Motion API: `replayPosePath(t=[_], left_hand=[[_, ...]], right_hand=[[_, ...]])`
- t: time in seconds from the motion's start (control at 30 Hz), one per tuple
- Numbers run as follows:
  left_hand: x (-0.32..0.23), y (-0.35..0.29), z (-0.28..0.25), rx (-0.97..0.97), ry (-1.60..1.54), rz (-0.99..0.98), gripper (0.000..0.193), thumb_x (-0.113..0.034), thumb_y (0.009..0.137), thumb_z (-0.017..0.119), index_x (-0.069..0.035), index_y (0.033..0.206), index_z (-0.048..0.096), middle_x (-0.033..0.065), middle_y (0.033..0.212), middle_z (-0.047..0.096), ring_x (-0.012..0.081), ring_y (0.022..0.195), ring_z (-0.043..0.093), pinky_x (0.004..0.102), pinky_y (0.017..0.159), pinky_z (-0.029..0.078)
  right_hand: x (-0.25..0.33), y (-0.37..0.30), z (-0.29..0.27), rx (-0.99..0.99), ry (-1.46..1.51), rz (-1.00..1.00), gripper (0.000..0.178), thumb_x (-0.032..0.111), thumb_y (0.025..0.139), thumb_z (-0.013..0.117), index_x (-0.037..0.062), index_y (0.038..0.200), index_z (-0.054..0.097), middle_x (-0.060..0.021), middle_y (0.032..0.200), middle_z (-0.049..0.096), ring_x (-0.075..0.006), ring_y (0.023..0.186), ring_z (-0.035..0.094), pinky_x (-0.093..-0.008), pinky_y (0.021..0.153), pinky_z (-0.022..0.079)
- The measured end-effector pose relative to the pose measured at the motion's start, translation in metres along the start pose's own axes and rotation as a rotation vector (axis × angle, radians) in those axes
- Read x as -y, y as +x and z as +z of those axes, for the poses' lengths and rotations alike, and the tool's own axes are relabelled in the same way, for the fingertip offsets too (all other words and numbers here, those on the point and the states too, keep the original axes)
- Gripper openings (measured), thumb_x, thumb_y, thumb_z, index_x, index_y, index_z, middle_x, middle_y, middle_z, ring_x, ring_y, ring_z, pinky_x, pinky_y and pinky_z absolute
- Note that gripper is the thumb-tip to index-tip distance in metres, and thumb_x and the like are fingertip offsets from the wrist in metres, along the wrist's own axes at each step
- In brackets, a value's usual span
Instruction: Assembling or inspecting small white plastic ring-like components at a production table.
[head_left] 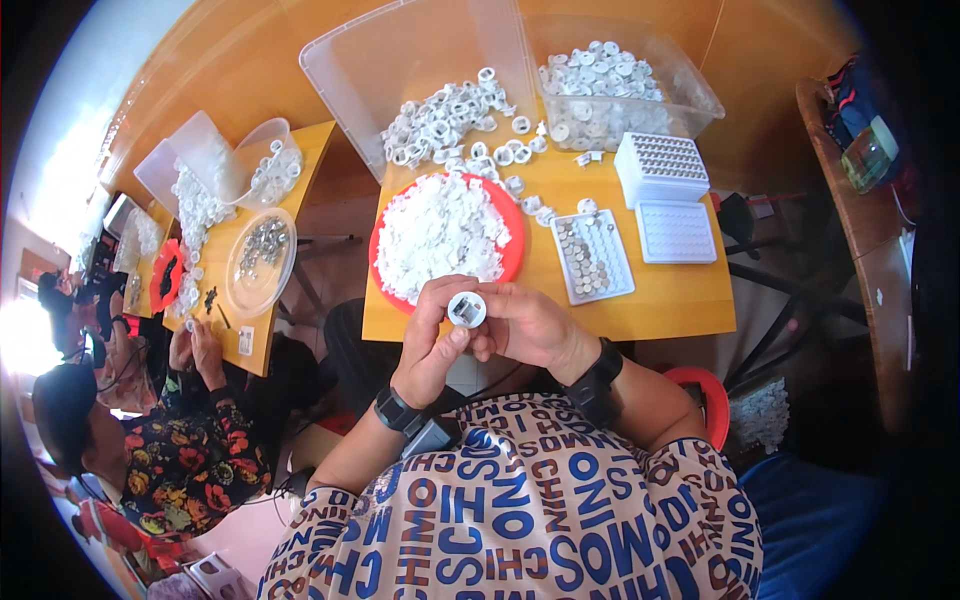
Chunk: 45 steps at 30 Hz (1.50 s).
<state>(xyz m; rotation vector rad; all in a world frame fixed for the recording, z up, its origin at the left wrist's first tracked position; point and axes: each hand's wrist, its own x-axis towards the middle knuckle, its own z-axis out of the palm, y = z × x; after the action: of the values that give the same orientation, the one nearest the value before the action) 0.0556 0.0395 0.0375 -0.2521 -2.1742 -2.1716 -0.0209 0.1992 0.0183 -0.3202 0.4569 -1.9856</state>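
1. The yellow wooden tabletop [685, 312] spreads before the person, its near edge just beyond the hands.
2. A large clear bin [345, 90] stands at the far left, white ring-shaped parts [440, 120] heaped at its mouth and trailing across the wood.
3. At the far right, a second clear bin [690, 108] holds a pile of white round parts [600, 80].
4. The red round tray [516, 235], left of centre, carries a mound of small white pieces [440, 235]; the hands are at its near edge.
5. Right of it sits a stack of white trays [650, 190] with a grid of cells on top.
6. Near that stack, a shallow white tray [622, 285] holds silver discs, mostly along its left side.
7. The left hand [425, 355] has its fingers closed around the left of a round white part [467, 310], thumb against the lower rim; the right hand [535, 325] has its fingers curled against the right side.
8. That part lies between both sets of fingers, its recessed face upward, showing dark and metallic bits inside.
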Motion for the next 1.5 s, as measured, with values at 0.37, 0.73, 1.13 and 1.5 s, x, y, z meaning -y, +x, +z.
replayPosePath(t=[0.37, 0.73, 1.13, 1.5], left_hand=[[-0.01, -0.03, -0.015, -0.116, -0.022, 0.044, 0.044, -0.032, 0.091, 0.058, -0.002, 0.121, 0.049, 0.0126, 0.127, 0.051, 0.0207, 0.112, 0.051, 0.0347, 0.098, 0.038], [0.005, -0.043, -0.014, -0.142, -0.137, -0.051, 0.035, -0.028, 0.091, 0.06, -0.003, 0.112, 0.049, 0.0068, 0.1, 0.061, 0.0133, 0.093, 0.056, 0.028, 0.082, 0.044], [0.026, -0.031, -0.019, -0.049, -0.716, -0.175, 0.032, -0.031, 0.093, 0.058, -0.004, 0.108, 0.049, 0.0127, 0.089, 0.06, 0.0226, 0.08, 0.061, 0.032, 0.073, 0.048], [0.041, -0.041, -0.047, -0.151, -0.863, -0.168, 0.02, -0.022, 0.095, 0.053, -0.004, 0.104, 0.05, 0.0121, 0.085, 0.06, 0.0207, 0.074, 0.058, 0.0298, 0.069, 0.046]], right_hand=[[-0.028, 0.01, 0.025, -0.214, -0.241, 0.065, 0.029, 0.034, 0.098, 0.053, 0.0062, 0.102, 0.061, -0.0029, 0.078, 0.061, -0.0123, 0.064, 0.061, -0.0244, 0.06, 0.052], [-0.033, 0.009, 0.036, -0.355, -0.618, -0.209, 0.01, 0.007, 0.091, 0.062, 0.0011, 0.097, 0.059, -0.0018, 0.078, 0.061, -0.0055, 0.065, 0.055, -0.0206, 0.058, 0.047], [-0.031, 0.014, 0.033, -0.372, -0.734, -0.262, 0.008, 0.004, 0.091, 0.06, -0.0039, 0.093, 0.058, -0.0055, 0.074, 0.063, -0.0092, 0.057, 0.059, -0.0234, 0.051, 0.048], [-0.023, 0.036, 0.012, -0.459, -1.212, -0.327, 0.007, 0.007, 0.088, 0.064, 0.0005, 0.091, 0.066, -0.002, 0.083, 0.066, -0.0073, 0.078, 0.06, -0.0245, 0.068, 0.049]])
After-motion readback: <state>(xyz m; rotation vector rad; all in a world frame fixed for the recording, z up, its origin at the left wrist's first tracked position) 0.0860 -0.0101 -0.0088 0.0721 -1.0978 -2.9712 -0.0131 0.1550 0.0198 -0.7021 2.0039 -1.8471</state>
